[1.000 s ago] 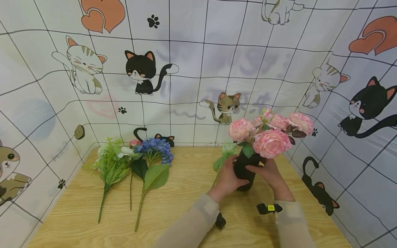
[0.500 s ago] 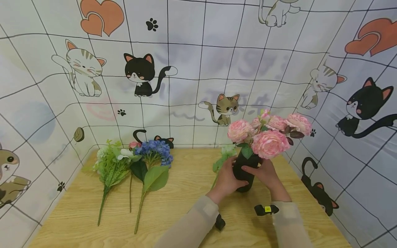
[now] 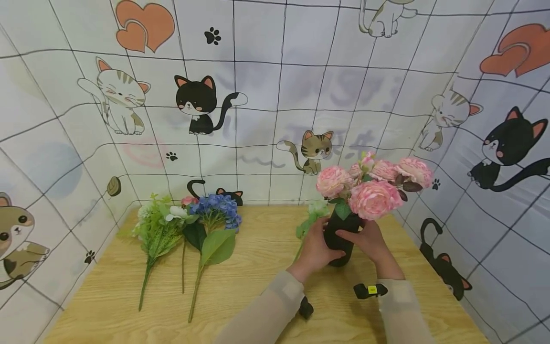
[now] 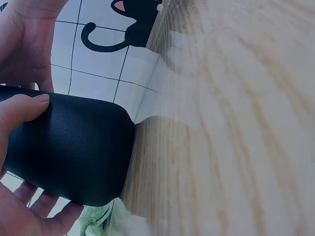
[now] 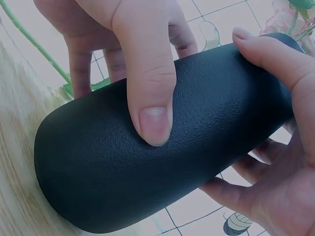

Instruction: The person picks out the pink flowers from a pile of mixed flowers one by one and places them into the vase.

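Observation:
A black vase (image 3: pixel 339 237) with a textured surface stands at the right of the wooden table, filled with pink peonies (image 3: pixel 375 198). My left hand (image 3: pixel 315 249) grips its lower left side, thumb across the front and fingers round the back. Higher up, my right hand (image 3: pixel 373 242) holds the right side, its thumb on the front. In the right wrist view both thumbs lie on the vase (image 5: pixel 113 162). The left wrist view shows the base of the vase (image 4: pixel 83 147) right at the tabletop. Behind my left hand lies a pale green flower (image 3: pixel 315 212), its stem partly hidden.
On the table's left (image 3: pixel 258 286) lie a green-and-white foliage bunch (image 3: pixel 159 229), a white flower (image 3: pixel 176 213) with a thin stem, and a blue hydrangea (image 3: pixel 216 210) with broad leaves. A cat-print cloth (image 3: pixel 258 105) hangs behind and along both sides.
Both hands keep their hold on the vase, which has shifted very slightly to the left and more upright. The flowers on the left lie as before; the head view has moved a little.

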{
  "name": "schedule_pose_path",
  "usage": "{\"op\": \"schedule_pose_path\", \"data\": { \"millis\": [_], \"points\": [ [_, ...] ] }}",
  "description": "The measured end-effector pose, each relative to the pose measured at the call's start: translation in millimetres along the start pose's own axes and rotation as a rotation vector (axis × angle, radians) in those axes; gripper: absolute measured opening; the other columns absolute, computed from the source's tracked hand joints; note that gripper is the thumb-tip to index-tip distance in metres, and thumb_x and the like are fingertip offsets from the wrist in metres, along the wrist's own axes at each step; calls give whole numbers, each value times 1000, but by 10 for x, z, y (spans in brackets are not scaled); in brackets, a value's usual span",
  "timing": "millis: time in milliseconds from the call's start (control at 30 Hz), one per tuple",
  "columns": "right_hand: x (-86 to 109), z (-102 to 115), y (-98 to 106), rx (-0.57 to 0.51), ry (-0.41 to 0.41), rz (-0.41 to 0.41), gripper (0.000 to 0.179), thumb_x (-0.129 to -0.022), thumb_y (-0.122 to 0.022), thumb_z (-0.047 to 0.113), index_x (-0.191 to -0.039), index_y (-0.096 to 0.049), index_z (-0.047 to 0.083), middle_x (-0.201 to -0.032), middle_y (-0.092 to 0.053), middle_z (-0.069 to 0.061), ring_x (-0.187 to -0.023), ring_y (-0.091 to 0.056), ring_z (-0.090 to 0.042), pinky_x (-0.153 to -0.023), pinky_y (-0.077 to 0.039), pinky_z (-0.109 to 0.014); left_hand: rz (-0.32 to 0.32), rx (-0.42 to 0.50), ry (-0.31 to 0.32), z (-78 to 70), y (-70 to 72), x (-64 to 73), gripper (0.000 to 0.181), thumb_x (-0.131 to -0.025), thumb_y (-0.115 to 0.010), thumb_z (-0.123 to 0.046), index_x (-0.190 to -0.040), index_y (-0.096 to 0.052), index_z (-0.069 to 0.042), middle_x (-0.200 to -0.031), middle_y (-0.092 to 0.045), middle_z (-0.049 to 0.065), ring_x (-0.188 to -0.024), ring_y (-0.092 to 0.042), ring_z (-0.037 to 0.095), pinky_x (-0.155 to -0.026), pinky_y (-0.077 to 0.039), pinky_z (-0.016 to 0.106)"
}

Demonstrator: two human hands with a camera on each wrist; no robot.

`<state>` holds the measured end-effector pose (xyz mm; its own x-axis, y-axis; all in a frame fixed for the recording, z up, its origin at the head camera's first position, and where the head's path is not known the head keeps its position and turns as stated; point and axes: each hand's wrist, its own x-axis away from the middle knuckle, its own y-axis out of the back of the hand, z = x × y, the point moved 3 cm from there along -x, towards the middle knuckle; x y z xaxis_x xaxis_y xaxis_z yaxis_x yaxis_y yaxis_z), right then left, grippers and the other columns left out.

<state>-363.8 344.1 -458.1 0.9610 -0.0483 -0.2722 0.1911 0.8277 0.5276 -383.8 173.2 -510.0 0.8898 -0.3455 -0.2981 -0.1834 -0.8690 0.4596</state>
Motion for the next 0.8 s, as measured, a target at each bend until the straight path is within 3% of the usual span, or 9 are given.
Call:
{"op": "schedule_pose_path", "data": {
  "millis": [167,367,600,800],
  "points": [
    [10,-3,1,-12,1,3,80,-90,-87,22,-155,-44,3,-151,-56,-23,-138,-56,-41,-113,-49,-51,5,17,6,-9,-2,16,97,-79,-96,-29,-158,-41,-19,-149,-56,8,-132,-61,23,-105,-56,39],
    [9,5,14,-20,6,7,83,-91,-85,20,-159,-40,5,-156,-52,-21,-142,-53,-40,-114,-47,-49,0,11,5,-25,52,54,94,-82,-94,-24,-160,-41,-14,-152,-56,10,-133,-61,27,-102,-58,40],
    [-3,46,21,-59,25,23,92,-92,-84,19,-164,-30,4,-165,-40,-25,-151,-41,-48,-122,-34,-67,-5,36,42,-44,275,154,84,-87,-90,-18,-157,-44,-13,-148,-59,13,-127,-63,36,-95,-58,39],
    [3,41,23,-53,20,35,98,-92,-85,21,-167,-24,5,-170,-33,-26,-155,-34,-51,-123,-30,-70,-21,53,51,-82,493,233,80,-86,-90,-17,-153,-47,-16,-143,-58,11,-128,-63,34,-97,-58,40]
  ]
}}
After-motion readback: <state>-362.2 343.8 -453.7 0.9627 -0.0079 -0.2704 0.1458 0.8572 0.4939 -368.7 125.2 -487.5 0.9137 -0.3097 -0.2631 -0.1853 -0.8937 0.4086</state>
